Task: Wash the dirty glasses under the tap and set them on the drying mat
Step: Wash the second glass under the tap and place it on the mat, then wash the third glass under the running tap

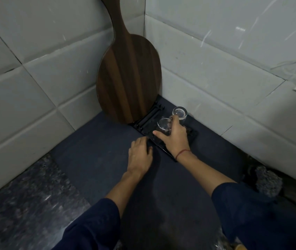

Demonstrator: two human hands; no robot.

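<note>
Dark blue drying mat point(98, 159) meets white tiled walls point(215, 78), with open room leftward. Right hand point(176, 138) grips a clear round glass point(164, 124) on the black plastic tray point(147, 121); left hand point(140, 156) rests flat beside it.

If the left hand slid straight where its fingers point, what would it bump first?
Probably the near edge of the black tray; fingertips of the left hand lie right beside it, maybe touching.

Tiled walls point(206, 73) and leaning board point(129, 78) close the corner; free room over drying mat point(93, 159).
</note>
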